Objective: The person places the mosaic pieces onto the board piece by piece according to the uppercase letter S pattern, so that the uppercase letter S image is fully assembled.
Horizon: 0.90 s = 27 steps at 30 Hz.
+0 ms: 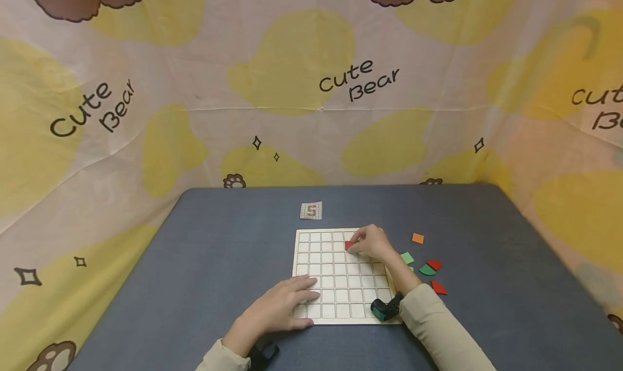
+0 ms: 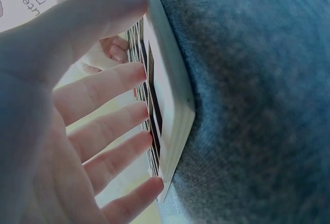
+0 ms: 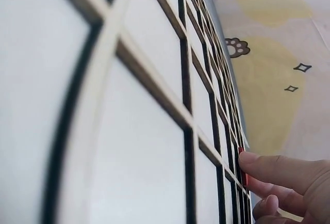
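Observation:
A white board with a raised wooden grid point(image 1: 340, 282) lies flat on the table. My left hand point(image 1: 279, 306) is at its near left corner, fingers spread and fingertips resting on the board; the left wrist view shows the thumb by the board's edge point(image 2: 172, 100). At the far side of the grid, my right hand point(image 1: 375, 242) holds a small red tile point(image 1: 348, 245) between thumb and finger at one cell. In the right wrist view, the thumb lies against the red tile point(image 3: 243, 175), and fingers partly hide it.
Right of the board lie an orange square tile point(image 1: 418, 238), a light green tile point(image 1: 407, 258), a green rounded tile point(image 1: 428, 270) and red tiles point(image 1: 439, 287). A small card with a red S-like pattern point(image 1: 311, 210) is behind the board. A patterned cloth surrounds the table.

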Available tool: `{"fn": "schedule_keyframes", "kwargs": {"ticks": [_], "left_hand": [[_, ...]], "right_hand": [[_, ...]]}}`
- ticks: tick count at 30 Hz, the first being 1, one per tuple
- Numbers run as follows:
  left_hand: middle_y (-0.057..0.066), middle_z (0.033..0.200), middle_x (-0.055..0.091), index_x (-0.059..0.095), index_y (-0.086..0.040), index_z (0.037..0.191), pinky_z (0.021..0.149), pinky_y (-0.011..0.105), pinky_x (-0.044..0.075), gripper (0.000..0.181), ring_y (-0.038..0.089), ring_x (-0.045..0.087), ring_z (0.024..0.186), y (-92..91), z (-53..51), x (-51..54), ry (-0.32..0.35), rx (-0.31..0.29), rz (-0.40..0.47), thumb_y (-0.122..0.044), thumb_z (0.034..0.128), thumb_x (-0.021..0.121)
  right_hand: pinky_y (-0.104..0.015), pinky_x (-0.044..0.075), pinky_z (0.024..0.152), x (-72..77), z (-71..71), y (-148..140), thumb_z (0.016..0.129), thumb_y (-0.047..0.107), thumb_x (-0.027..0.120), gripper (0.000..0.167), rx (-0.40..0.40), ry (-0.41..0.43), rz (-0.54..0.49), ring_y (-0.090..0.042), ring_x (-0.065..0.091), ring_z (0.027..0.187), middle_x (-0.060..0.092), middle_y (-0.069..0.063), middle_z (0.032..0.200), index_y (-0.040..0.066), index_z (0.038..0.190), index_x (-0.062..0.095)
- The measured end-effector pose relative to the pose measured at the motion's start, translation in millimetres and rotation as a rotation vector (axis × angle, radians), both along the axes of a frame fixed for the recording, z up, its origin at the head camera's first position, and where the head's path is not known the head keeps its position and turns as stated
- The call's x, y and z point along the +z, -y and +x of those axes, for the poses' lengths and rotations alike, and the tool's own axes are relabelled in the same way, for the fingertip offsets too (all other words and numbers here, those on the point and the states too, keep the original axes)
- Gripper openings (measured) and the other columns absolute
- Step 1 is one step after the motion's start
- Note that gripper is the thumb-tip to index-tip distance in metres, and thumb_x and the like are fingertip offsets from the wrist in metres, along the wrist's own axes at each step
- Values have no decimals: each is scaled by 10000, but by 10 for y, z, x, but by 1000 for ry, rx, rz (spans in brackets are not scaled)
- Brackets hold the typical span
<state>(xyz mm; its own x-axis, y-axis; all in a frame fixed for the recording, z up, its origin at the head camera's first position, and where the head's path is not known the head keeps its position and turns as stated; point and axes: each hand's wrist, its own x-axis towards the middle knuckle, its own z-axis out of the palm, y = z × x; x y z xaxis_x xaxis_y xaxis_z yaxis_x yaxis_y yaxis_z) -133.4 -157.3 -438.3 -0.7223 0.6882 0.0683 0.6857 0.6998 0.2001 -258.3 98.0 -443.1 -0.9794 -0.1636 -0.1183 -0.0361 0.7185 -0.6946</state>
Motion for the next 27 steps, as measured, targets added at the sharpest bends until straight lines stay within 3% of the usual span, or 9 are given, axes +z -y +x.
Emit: {"fn": "schedule_keyframes", "kwargs": {"ticks": [10,15,21,27], "left_hand": [[44,1402,574,661,-170,1229,1080,394,459,479,243,524,1327,-2,0,-13,25,16,-7,-394,811,727],[53,1388,585,667,-164,1217,1058,399,473,469,253,539,1308,-1,1,-16,-3,1,6,-394,813,726],[53,1382,588,667,-170,1215,1058,389,473,467,248,543,1301,5,9,-16,-14,-3,7,-398,812,725],[58,1381,589,669,-170,1212,1056,388,473,466,248,545,1297,11,15,-16,-23,2,4,-393,808,729]], "right_hand": [[-270,402,648,-17,-16,-19,738,171,815,189,3,-7,0,-211,527,835,655,-123,931,64,879,748],[-283,421,662,-10,-17,-27,736,170,817,194,-8,-3,-14,-217,533,846,657,-129,939,55,876,748],[-378,492,769,15,21,-78,751,168,805,196,-8,7,-56,-267,571,959,670,-171,1066,47,892,743],[-306,444,688,49,48,-169,788,188,778,196,4,-5,-72,-234,532,888,655,-153,1013,47,919,744]]}}
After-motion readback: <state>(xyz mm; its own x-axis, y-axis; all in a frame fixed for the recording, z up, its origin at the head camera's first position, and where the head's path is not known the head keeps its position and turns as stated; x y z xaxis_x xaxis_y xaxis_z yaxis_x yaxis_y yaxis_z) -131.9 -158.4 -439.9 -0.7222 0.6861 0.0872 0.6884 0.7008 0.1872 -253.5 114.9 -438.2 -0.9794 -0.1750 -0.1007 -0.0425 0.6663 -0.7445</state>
